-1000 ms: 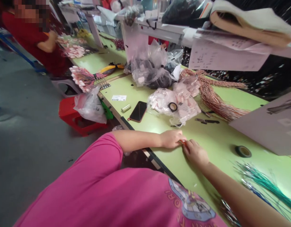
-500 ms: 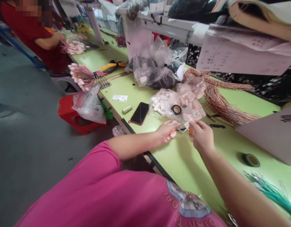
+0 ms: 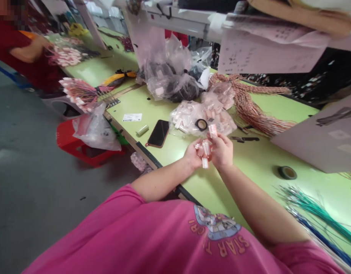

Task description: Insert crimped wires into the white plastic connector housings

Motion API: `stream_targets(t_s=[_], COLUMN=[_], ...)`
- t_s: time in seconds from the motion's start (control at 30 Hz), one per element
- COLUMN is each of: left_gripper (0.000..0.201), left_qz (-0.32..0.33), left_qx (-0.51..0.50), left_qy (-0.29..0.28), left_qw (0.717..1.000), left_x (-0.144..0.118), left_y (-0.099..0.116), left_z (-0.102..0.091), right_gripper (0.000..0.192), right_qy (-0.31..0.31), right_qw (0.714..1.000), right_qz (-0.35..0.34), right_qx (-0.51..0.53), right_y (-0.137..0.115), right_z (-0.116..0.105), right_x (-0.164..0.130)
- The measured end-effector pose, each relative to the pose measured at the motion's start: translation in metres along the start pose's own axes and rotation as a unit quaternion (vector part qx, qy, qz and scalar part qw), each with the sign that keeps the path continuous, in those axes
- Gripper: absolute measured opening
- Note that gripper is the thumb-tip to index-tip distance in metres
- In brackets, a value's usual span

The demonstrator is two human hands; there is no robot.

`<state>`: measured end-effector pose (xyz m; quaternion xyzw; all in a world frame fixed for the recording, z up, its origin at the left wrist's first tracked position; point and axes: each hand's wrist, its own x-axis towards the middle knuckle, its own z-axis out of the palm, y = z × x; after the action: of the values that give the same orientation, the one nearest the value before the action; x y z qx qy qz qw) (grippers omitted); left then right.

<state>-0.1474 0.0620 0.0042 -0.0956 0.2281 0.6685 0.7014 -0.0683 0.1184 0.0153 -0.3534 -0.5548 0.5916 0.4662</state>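
Observation:
My left hand (image 3: 191,154) and my right hand (image 3: 223,150) meet above the green table (image 3: 249,160), close together. Between them they hold a small bunch of white and pink connector pieces (image 3: 205,150); one piece (image 3: 212,130) sticks up from my right fingers. Just beyond my hands lies a clear bag of the same white connectors (image 3: 189,118) with a black tape ring (image 3: 201,124) on it.
A phone (image 3: 158,133) and a small white tube (image 3: 142,130) lie left of the bag. Copper-coloured wire bundles (image 3: 255,112), a tape roll (image 3: 287,172), green and blue wires (image 3: 318,213) and a grey card (image 3: 320,140) sit to the right. Another person in red (image 3: 24,53) works at the far left.
My hands lifted off the table edge, rose toward the connector bag and came together holding a bunch of connector pieces. The view shifted slightly.

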Motion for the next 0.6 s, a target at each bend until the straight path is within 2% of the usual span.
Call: stream_targets(t_s=[0.13,0.23,0.27,0.37,0.43,0.47,0.53,0.57,0.6], left_gripper=[0.032,0.035,0.037,0.034,0.029,0.028,0.029,0.031,0.033], left_qz=[0.008,0.016,0.012,0.002,0.007,0.015,0.066,0.118,0.176], left_qx=[0.001,0.048,0.067,0.104,0.104,0.109,0.190,0.274,0.367], left_qy=[0.013,0.029,0.029,0.036,0.042,0.043,0.049,0.060,0.077], left_qw=[1.000,0.998,0.997,0.994,0.994,0.993,0.978,0.953,0.910], left_x=[-0.003,-0.003,-0.002,-0.001,-0.001,-0.002,-0.005,-0.008,-0.010], left_y=[-0.002,-0.003,-0.003,-0.003,-0.005,-0.006,-0.004,0.001,0.010], left_z=[-0.002,-0.002,-0.003,-0.003,-0.001,0.000,0.002,0.004,0.004], right_gripper=[0.027,0.028,0.027,0.026,0.029,0.031,0.036,0.038,0.039], right_qy=[0.003,-0.034,-0.054,-0.124,-0.174,-0.189,-0.175,-0.155,-0.148], right_qw=[0.971,0.939,0.916,0.825,0.797,0.797,0.825,0.843,0.856], right_qz=[-0.123,-0.142,-0.146,-0.153,-0.148,-0.148,-0.168,-0.187,-0.205], right_qx=[-0.206,-0.312,-0.369,-0.529,-0.559,-0.554,-0.511,-0.480,-0.450], right_y=[-0.006,0.003,0.005,0.006,-0.001,-0.006,-0.019,-0.027,-0.034], right_z=[-0.011,-0.012,-0.013,-0.015,-0.018,-0.020,-0.026,-0.031,-0.038], right_x=[-0.002,-0.005,-0.006,-0.009,-0.009,-0.008,-0.007,-0.007,-0.008])
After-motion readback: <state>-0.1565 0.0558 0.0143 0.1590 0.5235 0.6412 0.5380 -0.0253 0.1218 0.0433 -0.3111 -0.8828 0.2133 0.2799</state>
